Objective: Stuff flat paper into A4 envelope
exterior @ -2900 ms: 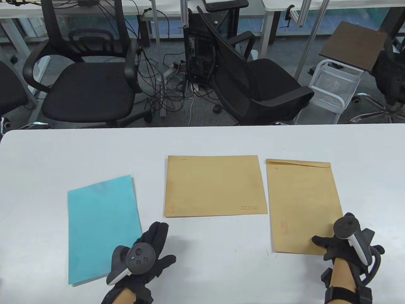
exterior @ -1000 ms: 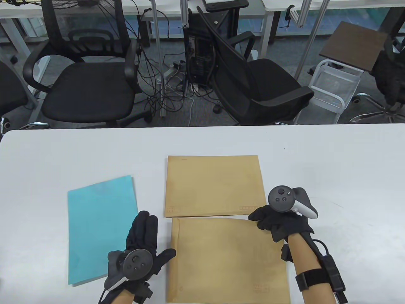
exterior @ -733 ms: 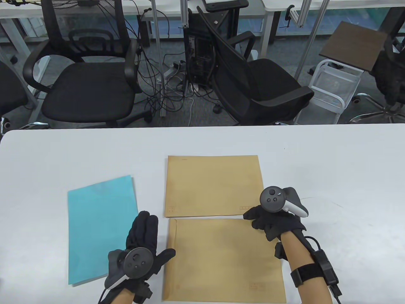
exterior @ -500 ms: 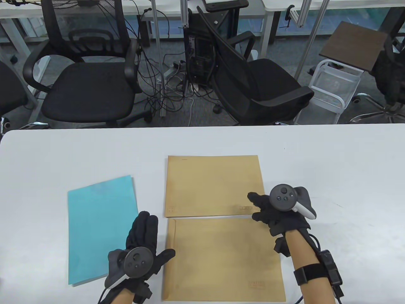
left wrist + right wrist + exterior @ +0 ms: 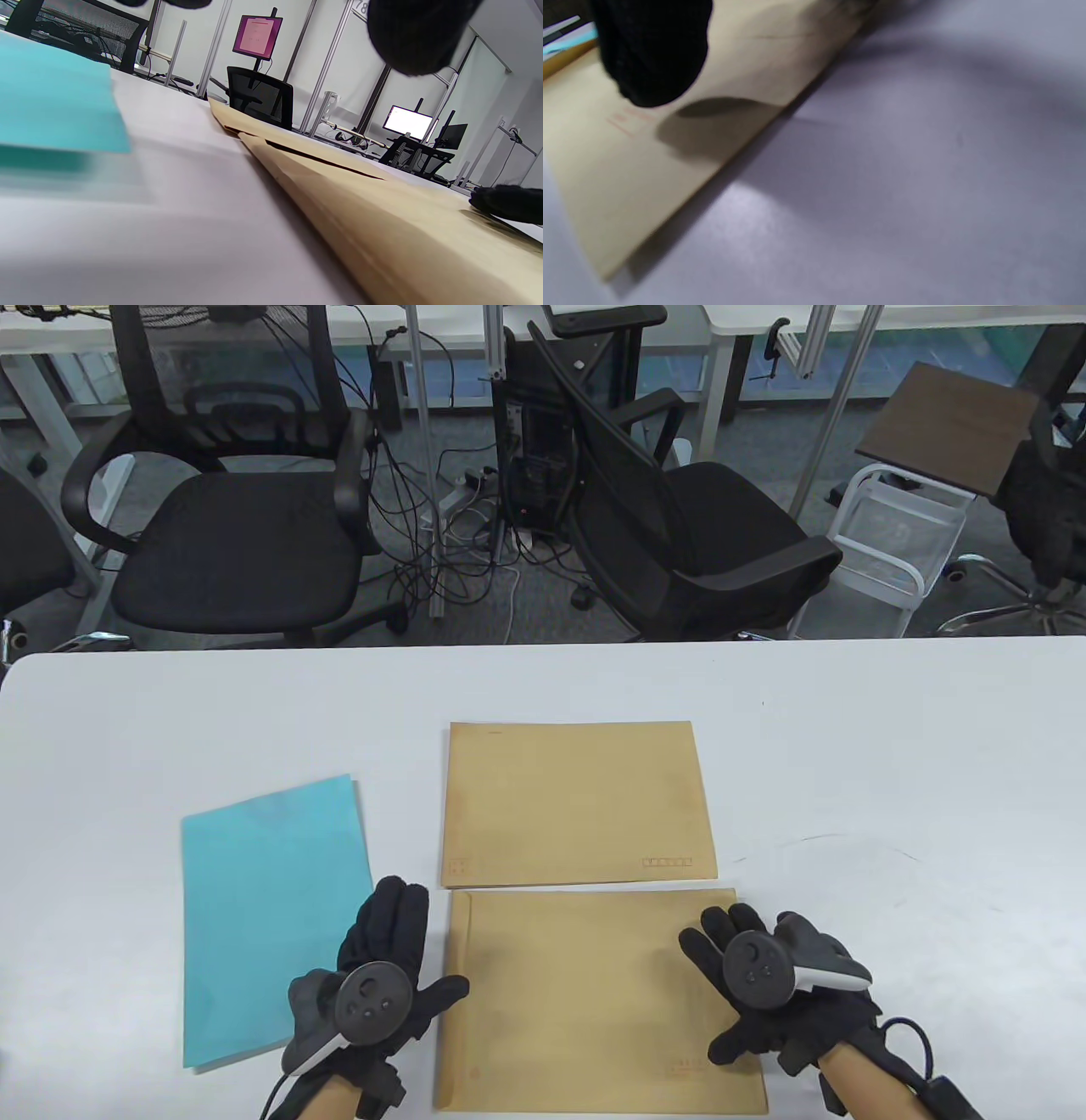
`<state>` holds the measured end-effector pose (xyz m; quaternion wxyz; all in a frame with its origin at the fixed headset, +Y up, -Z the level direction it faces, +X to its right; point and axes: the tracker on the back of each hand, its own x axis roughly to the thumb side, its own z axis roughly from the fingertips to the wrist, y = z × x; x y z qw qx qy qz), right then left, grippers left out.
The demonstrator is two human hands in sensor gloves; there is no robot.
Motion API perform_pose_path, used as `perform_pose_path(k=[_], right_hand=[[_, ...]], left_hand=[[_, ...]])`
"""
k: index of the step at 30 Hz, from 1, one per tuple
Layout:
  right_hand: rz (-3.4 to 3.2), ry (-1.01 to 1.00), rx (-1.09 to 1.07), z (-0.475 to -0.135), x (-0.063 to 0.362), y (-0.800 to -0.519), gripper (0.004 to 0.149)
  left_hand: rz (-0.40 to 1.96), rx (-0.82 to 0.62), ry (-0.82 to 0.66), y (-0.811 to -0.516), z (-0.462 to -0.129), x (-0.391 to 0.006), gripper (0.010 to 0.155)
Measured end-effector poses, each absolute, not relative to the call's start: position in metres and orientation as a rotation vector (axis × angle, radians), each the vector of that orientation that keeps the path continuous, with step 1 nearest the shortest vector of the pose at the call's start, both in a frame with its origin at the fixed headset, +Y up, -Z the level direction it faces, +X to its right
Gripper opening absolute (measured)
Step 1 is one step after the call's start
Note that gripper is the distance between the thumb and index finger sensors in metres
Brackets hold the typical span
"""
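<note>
Fingers of left hand: straight, held together, flat on white table between teal paper sheet and near kraft envelope; thumb touching envelope's left edge. Right hand: fingers spread, resting on that envelope's right end, gripping nothing. Second kraft envelope: flat, just beyond the first, edges nearly meeting. Paper: outside both envelopes, left of them.

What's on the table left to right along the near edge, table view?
Blue paper → left hand → near envelope → right hand, resting on that envelope's right part.
</note>
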<state>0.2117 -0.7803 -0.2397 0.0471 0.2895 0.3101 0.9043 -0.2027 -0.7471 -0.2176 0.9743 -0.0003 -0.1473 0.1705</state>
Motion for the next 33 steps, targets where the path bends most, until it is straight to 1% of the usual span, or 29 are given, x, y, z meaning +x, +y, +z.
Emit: perform_pose_path(k=[2, 3, 6, 8, 10, 12, 17, 19, 20, 22, 24, 26, 29, 30, 33], right_hand=[[2.752, 1.045, 0.845, -0.242, 0.213, -0.788, 0.113], [2.738, 1.063, 0.836, -0.242, 0.213, -0.791, 0.112], [2.65, 1.03, 0.789, -0.243, 0.218, -0.795, 0.111], [2.648, 1.04, 0.787, -0.244, 0.219, -0.796, 0.11], [2.651, 1.039, 0.786, -0.243, 0.218, -0.796, 0.11], [2.653, 1.039, 0.792, -0.244, 0.218, -0.795, 0.11], [2.622, 1.018, 0.793, -0.245, 0.219, -0.796, 0.11], [2.618, 1.021, 0.786, -0.245, 0.219, -0.796, 0.11], [2.619, 1.022, 0.787, -0.245, 0.219, -0.796, 0.11], [2.615, 1.022, 0.787, -0.245, 0.219, -0.796, 0.11], [2.607, 1.022, 0.788, -0.245, 0.219, -0.797, 0.11], [2.603, 1.023, 0.788, -0.245, 0.219, -0.797, 0.11], [2.595, 1.042, 0.786, -0.245, 0.219, -0.797, 0.11], [2.593, 1.045, 0.785, -0.245, 0.219, -0.797, 0.11], [2.585, 1.04, 0.783, -0.245, 0.22, -0.797, 0.11]], left_hand=[[0.348, -0.015, -0.276, -0.748, -0.219, -0.205, 0.101], [0.342, -0.025, -0.263, -0.748, -0.219, -0.205, 0.102], [0.287, -0.116, -0.186, -0.751, -0.222, -0.211, 0.1], [0.254, -0.151, -0.144, -0.752, -0.225, -0.215, 0.098], [0.215, -0.201, -0.075, -0.75, -0.227, -0.221, 0.1], [0.16, -0.272, 0.006, -0.746, -0.231, -0.23, 0.105], [-0.005, -0.493, 0.278, -0.732, -0.24, -0.267, 0.115], [-0.063, -0.591, 0.411, -0.728, -0.241, -0.287, 0.118], [-0.062, -0.62, 0.456, -0.728, -0.241, -0.294, 0.12], [-0.056, -0.711, 0.593, -0.729, -0.239, -0.314, 0.122], [-0.03, -0.773, 0.687, -0.733, -0.235, -0.33, 0.124], [0.033, -0.784, 0.733, -0.74, -0.232, -0.341, 0.125], [0.127, -0.65, 0.772, -0.752, -0.226, -0.351, 0.122], [0.14, -0.641, 0.785, -0.754, -0.225, -0.354, 0.123], [0.238, -0.751, 0.833, -0.766, -0.219, -0.367, 0.124]])
